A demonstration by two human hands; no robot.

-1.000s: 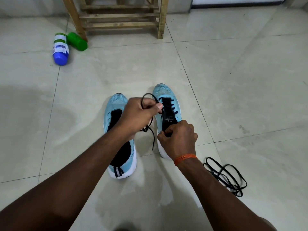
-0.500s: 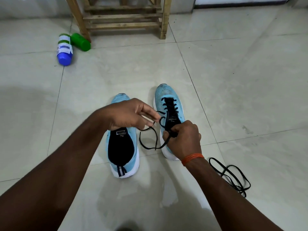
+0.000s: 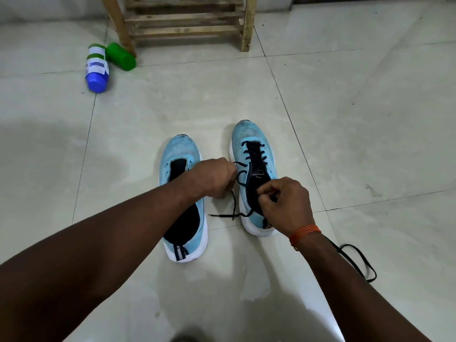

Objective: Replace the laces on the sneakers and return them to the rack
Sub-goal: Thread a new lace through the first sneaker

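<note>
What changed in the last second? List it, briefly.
The left hand came down from its raised pull and now grips the black lace low between the left sneaker and right sneaker. The right hand keeps pinching the lace at the right sneaker's tongue. Both sneakers, the spare lace and the rack stayed put.

Light-blue unlaced sneaker (image 3: pixel 181 154) upright under the left hand (image 3: pixel 212 177); matching laced sneaker (image 3: pixel 255 134) beneath the right hand (image 3: pixel 283 203), black lace (image 3: pixel 234 206) trailing between them.

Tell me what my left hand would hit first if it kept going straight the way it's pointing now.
Probably the right sneaker: your left hand, gripping the black lace, points toward its laced midsection just beyond the knuckles. Depth is unclear, so it might pass above the shoe.
</note>
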